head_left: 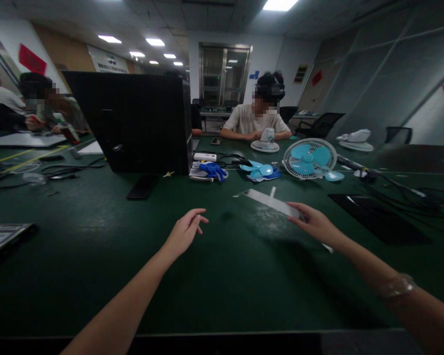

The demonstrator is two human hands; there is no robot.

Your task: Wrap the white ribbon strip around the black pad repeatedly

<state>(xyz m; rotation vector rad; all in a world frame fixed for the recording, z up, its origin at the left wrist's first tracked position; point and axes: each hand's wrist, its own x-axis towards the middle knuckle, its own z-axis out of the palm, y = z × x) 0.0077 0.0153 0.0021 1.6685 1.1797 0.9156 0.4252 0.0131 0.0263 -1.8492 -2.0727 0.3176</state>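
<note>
My right hand (311,223) grips one end of a pale, flat strip-edged object (268,202). Its body below the strip looks see-through and is smeared by motion, so its kind is unclear. It is tilted above the green table (222,281), and a small white tab sticks up from its top edge. My left hand (187,229) hovers over the table left of it, fingers loosely apart with nothing in them. Beyond the hands lie light-blue fan blades (261,170) and a white fan cage with blue blades (308,159).
A large black computer case (133,123) stands at the back left, with a dark phone (142,187) before it. Blue gloves (212,171) lie beside it. A black panel (377,217) and cables are at right. Across the table sits a person (257,118) with a small fan.
</note>
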